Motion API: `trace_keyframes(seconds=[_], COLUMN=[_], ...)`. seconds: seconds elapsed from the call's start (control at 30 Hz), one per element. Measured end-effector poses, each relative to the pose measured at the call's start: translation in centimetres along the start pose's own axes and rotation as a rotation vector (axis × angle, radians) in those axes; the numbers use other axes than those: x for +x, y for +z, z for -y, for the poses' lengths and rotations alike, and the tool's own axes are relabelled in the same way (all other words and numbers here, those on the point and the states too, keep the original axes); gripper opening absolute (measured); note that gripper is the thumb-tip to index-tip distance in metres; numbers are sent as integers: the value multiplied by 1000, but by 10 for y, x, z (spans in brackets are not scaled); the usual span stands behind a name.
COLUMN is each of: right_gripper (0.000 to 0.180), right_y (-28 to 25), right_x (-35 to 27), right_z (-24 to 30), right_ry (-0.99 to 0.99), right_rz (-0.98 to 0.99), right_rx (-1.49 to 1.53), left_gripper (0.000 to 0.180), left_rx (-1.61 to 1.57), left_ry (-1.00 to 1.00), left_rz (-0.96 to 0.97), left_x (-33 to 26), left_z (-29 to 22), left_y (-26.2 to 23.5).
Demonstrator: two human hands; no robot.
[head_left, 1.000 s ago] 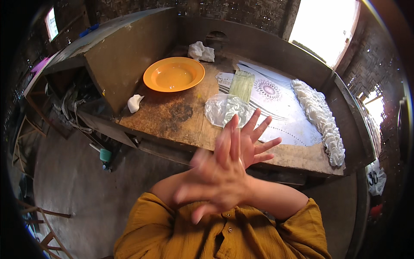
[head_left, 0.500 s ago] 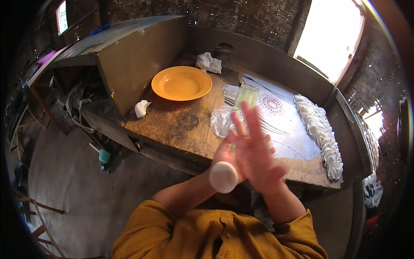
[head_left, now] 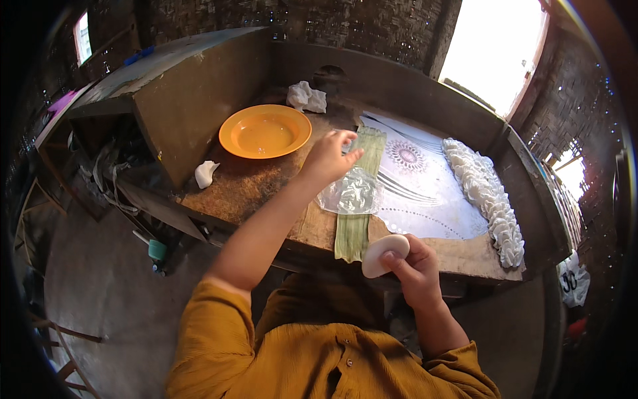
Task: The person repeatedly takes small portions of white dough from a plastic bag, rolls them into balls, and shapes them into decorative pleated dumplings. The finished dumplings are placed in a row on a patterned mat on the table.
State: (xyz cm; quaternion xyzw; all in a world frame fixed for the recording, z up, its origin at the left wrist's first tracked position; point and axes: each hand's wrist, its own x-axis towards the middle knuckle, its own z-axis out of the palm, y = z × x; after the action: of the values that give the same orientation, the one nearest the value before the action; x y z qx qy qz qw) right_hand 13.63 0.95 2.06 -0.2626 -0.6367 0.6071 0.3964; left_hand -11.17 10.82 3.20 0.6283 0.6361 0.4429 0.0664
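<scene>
My right hand [head_left: 420, 269] grips a flat, round white disc [head_left: 385, 256] by its edge, thumb on top, at the table's front edge. The disc is tilted, and what it is made of I cannot tell. Over the table's middle, my left hand [head_left: 329, 158] is open, thumb and fingers apart and slightly bent. Just below it lies a clear plastic sheet [head_left: 355, 193], crinkled and shiny, across a pale green strip like a flattened dry leaf [head_left: 352, 236]. The strip's lower end overhangs the front edge.
An orange plate [head_left: 229, 136] stands at the left, near a small white lump [head_left: 207, 174]. Behind it is a crumpled white cloth-like thing [head_left: 306, 98]. A patterned white sheet [head_left: 425, 166] bears a row of ruffled white pieces [head_left: 483, 199] at right. A wooden box [head_left: 199, 93] borders the left.
My hands were together, blurred, with the disc by them. Now they are apart: the left has moved up over the plastic sheet, and the right holds the disc low at the right.
</scene>
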Motion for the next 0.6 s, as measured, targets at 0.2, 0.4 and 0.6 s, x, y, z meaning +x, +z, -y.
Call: trace_keyframes(seconds=[0.2, 0.4, 0.6], right_gripper=[30, 26, 43], right_y=[-22, -57, -52], right_x=[-15, -3, 46], right_z=[9, 5, 3], right_ry=[109, 9, -196], right_rz=[-58, -244, -340], right_rx=[184, 82, -9], left_gripper=[32, 16, 23], left_rx=[476, 299, 19], left_ry=[-95, 414, 460], left_rz=[429, 27, -57], left_x=[30, 12, -10], left_z=[29, -8, -58], left_y=[35, 6, -56])
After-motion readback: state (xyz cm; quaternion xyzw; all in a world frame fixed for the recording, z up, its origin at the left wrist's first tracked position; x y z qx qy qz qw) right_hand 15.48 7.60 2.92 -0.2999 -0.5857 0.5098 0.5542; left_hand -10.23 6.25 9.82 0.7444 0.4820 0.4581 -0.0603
